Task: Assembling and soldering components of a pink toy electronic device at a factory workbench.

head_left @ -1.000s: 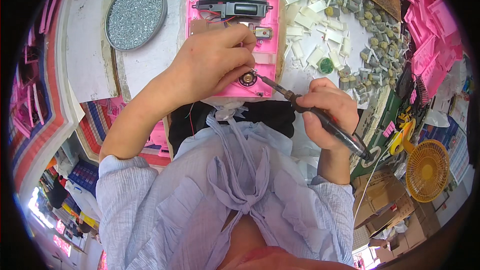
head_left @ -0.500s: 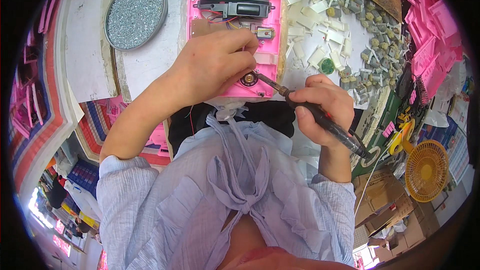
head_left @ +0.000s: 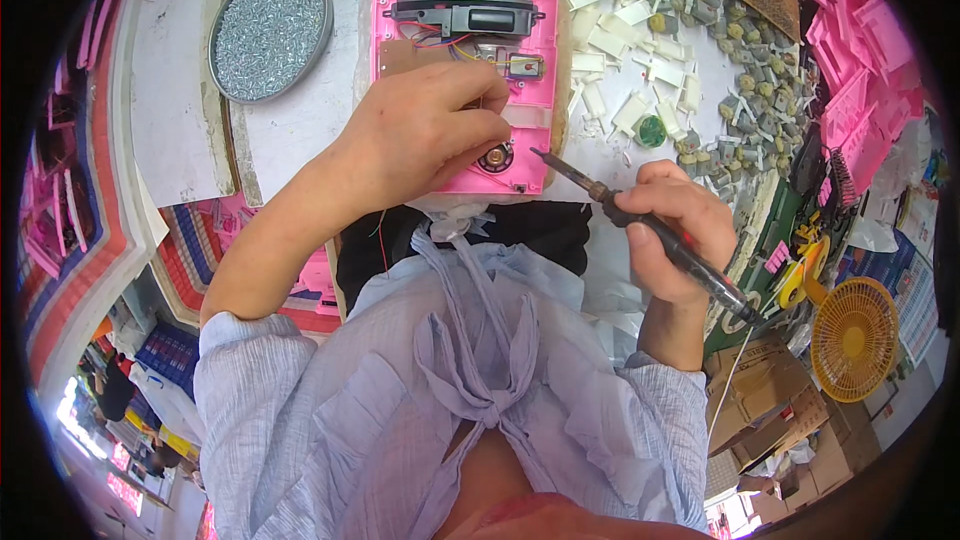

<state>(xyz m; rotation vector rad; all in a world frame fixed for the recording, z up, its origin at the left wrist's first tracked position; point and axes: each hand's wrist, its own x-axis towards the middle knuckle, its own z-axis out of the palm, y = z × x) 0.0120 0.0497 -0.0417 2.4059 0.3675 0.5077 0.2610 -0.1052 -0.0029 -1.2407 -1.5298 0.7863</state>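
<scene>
Across a white bench (head_left: 295, 145), a round grey metal dish (head_left: 262, 101) of small silvery pieces sits at the left, while loose white plastic parts (head_left: 610, 42) and stubby grey parts (head_left: 765, 110) lie scattered at the right. Between them, at the near edge, rests a shallow rectangular pink plastic shell (head_left: 532, 95), open side up. Much of its fitting-out looks done: a long black plastic housing (head_left: 460, 18) spans the far end, with a flat brown board (head_left: 405, 55), a small metal-cased part (head_left: 525, 66) and a round dark-rimmed speaker (head_left: 495, 157) nearer. Red and yellow wires run exposed among them and no cover is on, so wiring and closing up seem unfinished. The left hand (head_left: 425, 125) bends over the shell, fingers curled beside the speaker; I cannot tell whether they pinch a wire. The right hand (head_left: 685, 225) has its fingers wrapped around a black-handled soldering iron (head_left: 700, 270), whose tip stands just beside the speaker, apart from it. Whether any joint there is complete is hidden.
</scene>
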